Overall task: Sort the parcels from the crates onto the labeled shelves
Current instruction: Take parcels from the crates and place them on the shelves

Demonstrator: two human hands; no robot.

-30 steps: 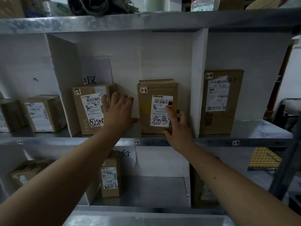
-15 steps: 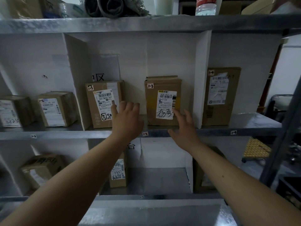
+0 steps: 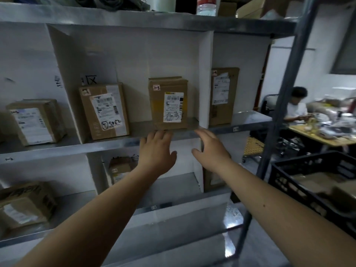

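Left hand (image 3: 157,151) and right hand (image 3: 210,149): fingers spread, holding nothing; the parcel (image 3: 169,103) stands upright just above the fingertips, on the shelf (image 3: 115,144), close to its front edge. Risk, as judged: a stray knock from the fingers could tip it forward off the edge; crate (image 3: 285,170) sits right of the right fingers.

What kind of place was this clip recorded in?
Probably a parcel sorting or pickup room. Metal shelves split by white dividers hold labelled cardboard parcels, each bay with a small tag. A black crate of more parcels stands at right, and a person sits at a cluttered table behind.
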